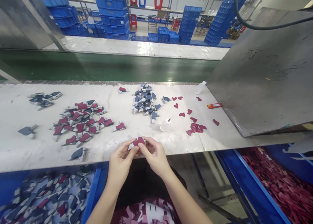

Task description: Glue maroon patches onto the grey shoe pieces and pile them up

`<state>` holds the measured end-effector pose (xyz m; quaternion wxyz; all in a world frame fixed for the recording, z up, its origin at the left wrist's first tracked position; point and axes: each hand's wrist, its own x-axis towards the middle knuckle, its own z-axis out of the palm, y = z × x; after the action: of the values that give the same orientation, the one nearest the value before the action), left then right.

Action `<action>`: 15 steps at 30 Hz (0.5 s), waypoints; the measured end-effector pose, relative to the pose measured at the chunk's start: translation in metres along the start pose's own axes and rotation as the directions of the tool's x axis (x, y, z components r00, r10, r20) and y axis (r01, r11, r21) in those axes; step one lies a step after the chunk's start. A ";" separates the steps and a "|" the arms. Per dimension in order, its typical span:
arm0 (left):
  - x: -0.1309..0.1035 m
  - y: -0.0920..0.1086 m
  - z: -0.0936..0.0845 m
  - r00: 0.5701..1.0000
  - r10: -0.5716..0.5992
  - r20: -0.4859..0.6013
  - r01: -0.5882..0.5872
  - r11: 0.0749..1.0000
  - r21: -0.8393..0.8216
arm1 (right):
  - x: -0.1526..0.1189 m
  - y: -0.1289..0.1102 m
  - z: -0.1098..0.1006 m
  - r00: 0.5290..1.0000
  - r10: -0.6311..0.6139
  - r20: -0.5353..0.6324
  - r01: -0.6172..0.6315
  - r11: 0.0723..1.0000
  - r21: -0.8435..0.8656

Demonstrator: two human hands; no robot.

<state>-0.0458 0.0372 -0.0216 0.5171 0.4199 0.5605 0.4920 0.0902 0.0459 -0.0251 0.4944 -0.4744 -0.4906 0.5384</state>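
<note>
Between both hands, at the near edge of the white worktop, is a small grey-and-white part with a maroon face. My left hand pinches its left end, and my right hand grips its right end, with the thumb on the maroon face. A clear squeeze bottle stands just beyond my right hand. To the left lies a heap of similar maroon-faced parts, with a single one apart from it. Ahead is a pile of blue-grey parts. Loose maroon pieces lie at the right.
A blue bin of parts sits below left; another blue bin of maroon pieces is below right. A metal panel bounds the worktop's right side. Beyond runs a green conveyor belt. A red-labelled box lies beside the panel.
</note>
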 end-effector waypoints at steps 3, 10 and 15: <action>0.005 0.000 -0.009 1.000 -0.005 0.006 0.004 1.000 0.030 | 0.005 0.002 0.001 0.995 -0.022 0.095 0.025 0.999 -0.032; 0.009 -0.002 -0.015 0.999 0.039 0.002 -0.039 0.988 0.147 | 0.013 -0.003 0.007 0.996 -0.049 0.078 0.061 0.983 -0.171; 0.008 0.004 -0.025 0.994 0.099 0.039 -0.104 0.979 0.173 | 0.021 0.000 0.027 0.999 -0.033 0.040 0.040 0.981 -0.188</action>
<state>-0.0718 0.0431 -0.0193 0.4607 0.4992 0.5716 0.4603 0.0624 0.0653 -0.0242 0.4477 -0.5003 -0.5570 0.4889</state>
